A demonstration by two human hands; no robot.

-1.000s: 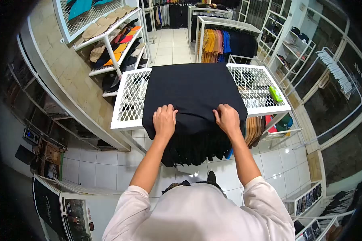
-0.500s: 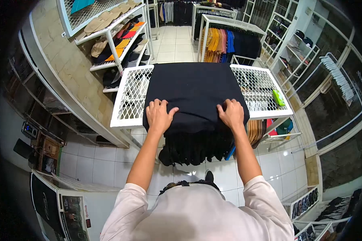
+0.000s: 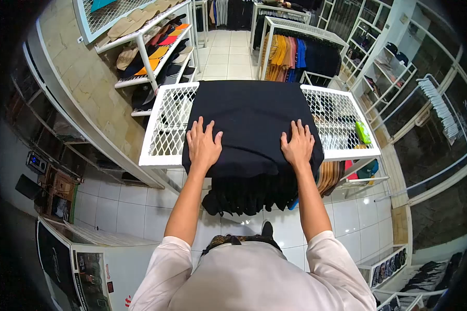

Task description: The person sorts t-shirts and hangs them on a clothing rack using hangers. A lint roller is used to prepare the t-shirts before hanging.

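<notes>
A black cloth garment (image 3: 249,114) lies spread over the white mesh-topped rack (image 3: 158,150), its near edge hanging over the front. My left hand (image 3: 203,145) rests flat on the left part of the cloth, fingers stretched away from me. On the right part, my right hand (image 3: 298,145) lies with its fingers spread, also pressing on the fabric. A few wrinkles run between the two hands. Below the front edge, several black garments (image 3: 244,196) hang from the rack. The exact kind of the spread garment cannot be made out.
A bright green packet (image 3: 362,133) sits on the mesh at the right. Shelves of caps (image 3: 153,54) stand at the left. Behind are racks of hanging clothes (image 3: 285,54). White hangers (image 3: 437,106) hang on a rail at the far right.
My fingers have gone from bent on the cloth to stretched out flat. The fabric between my hands looks smoother, and its near edge hangs slightly lower.
</notes>
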